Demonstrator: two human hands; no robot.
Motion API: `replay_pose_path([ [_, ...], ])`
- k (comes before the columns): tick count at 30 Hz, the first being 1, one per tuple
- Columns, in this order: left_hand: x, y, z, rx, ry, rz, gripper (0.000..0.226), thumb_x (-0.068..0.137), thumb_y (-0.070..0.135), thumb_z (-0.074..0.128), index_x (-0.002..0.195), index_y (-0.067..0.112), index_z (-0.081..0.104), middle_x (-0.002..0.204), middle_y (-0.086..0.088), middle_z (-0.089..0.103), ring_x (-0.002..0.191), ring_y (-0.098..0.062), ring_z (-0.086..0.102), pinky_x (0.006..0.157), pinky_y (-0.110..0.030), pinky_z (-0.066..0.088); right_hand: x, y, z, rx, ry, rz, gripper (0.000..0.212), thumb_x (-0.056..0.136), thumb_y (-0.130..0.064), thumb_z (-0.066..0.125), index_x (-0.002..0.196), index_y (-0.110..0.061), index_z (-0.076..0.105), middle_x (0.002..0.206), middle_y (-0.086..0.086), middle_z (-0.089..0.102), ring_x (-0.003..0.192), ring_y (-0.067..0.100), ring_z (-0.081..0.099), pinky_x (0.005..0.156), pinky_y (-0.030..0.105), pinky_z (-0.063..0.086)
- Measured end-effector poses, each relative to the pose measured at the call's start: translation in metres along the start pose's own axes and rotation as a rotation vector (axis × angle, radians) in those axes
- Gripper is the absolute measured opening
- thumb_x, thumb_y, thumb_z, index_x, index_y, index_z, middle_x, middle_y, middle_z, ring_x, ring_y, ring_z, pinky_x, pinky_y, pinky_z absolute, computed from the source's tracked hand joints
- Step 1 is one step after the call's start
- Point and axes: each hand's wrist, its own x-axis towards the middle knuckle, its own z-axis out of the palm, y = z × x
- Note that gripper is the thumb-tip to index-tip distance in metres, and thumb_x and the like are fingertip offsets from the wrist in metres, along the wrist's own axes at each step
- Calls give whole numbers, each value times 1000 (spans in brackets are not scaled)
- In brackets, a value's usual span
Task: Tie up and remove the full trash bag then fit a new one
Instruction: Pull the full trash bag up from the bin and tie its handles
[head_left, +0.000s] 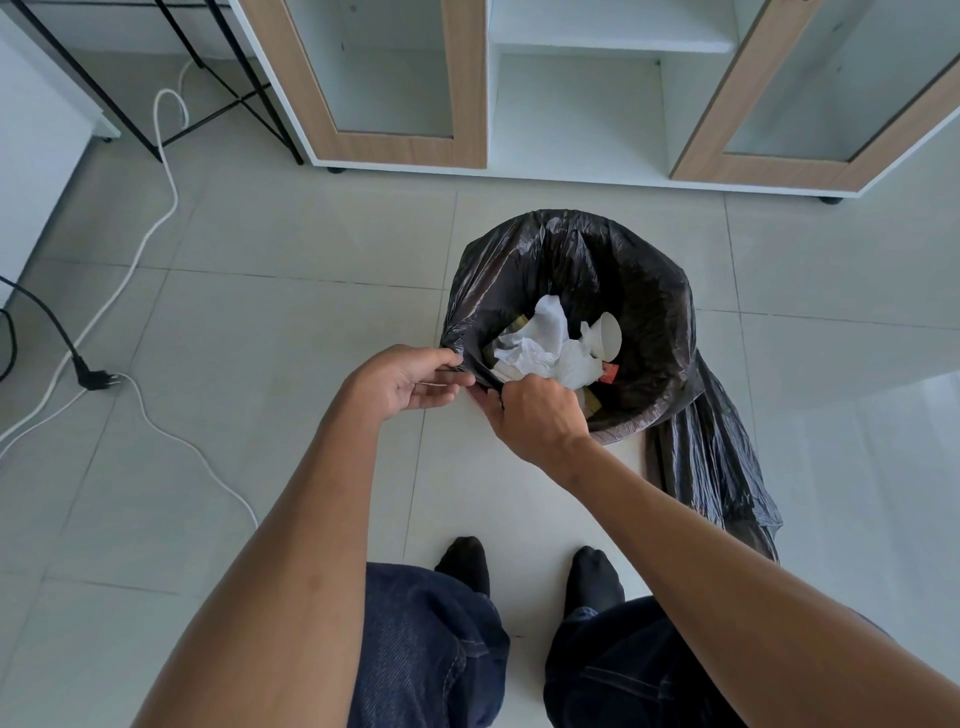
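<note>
Black trash bag (597, 260) upright on tiles (311, 312), paper waste (545, 348) inside, near-left rim pinched by left hand (410, 382) and gripped by right hand (535, 415), probably peeling it off to gather for tying; 2nd bag (711, 467) lying beside, ready.

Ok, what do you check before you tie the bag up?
1. Left hand pinches the bag at its near edge: ok.
2. Right hand grips the near edge too: ok.
3. Trash sits below the edge, with none spilling out: ok.
4. Whole edge gathered for a knot: not ok, the far side is wide open.
5. Bag free of holes: cannot tell.
6. New bag ready: black plastic lies to the right of the bag. Whether it is a new bag: cannot tell.
</note>
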Motion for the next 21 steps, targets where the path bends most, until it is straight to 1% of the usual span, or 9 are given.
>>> replay_pose_path([
  [3,1,-1,2,53,45,21,8,93,17,64,94,10,65,65,-2,75,44,-6,62,48,-19,56,2,-3,-2,22,-30,-2,57,102,-54,29,66,-15,51,65,4,48,70,28,63,54,32,37],
  [6,5,-3,3,81,88,50,15,91,17,67,101,6,67,75,-6,75,49,-9,63,53,-22,59,7,-2,-6,70,-59,25,57,100,-56,34,79,-10,60,73,8,58,74,30,66,55,31,39],
  [8,6,-4,4,90,93,58,20,91,17,68,106,3,67,80,-9,75,50,-11,64,56,-25,61,9,1,-10,202,-39,21,49,98,-52,45,89,-7,61,73,9,59,72,32,65,55,32,41],
  [11,8,-6,5,94,109,64,24,90,17,69,109,2,67,80,-10,76,52,-12,66,57,-27,62,5,8,-15,369,65,-95,35,95,-38,57,102,-4,55,70,11,63,61,32,58,52,33,42],
  [13,9,-6,5,94,118,68,25,89,17,70,109,1,67,80,-10,77,54,-13,68,57,-27,62,0,10,-18,417,97,-152,30,94,-36,52,98,-7,57,66,9,62,55,29,51,50,31,37],
  [15,10,-7,5,93,123,71,26,88,16,71,108,1,67,79,-10,77,57,-15,69,58,-28,62,-5,11,-20,469,84,-169,40,88,-40,36,87,-10,62,66,6,61,56,26,50,49,32,35],
  [16,10,-8,4,92,123,73,26,88,16,71,108,1,67,79,-10,77,58,-15,69,59,-29,62,-7,11,-19,475,77,-167,42,85,-40,33,84,-11,64,67,6,60,58,26,51,49,32,35],
  [19,11,-8,4,86,120,76,27,88,17,72,109,1,67,78,-10,77,55,-15,70,56,-28,61,-8,10,-15,455,92,-137,33,93,-32,45,80,-9,65,67,5,60,58,28,52,50,32,36],
  [21,11,-8,3,85,117,77,27,88,17,72,109,0,67,75,-9,77,53,-14,70,53,-26,60,-6,9,-13,412,105,-105,36,96,-33,48,77,-7,64,65,5,61,57,28,50,50,30,33],
])
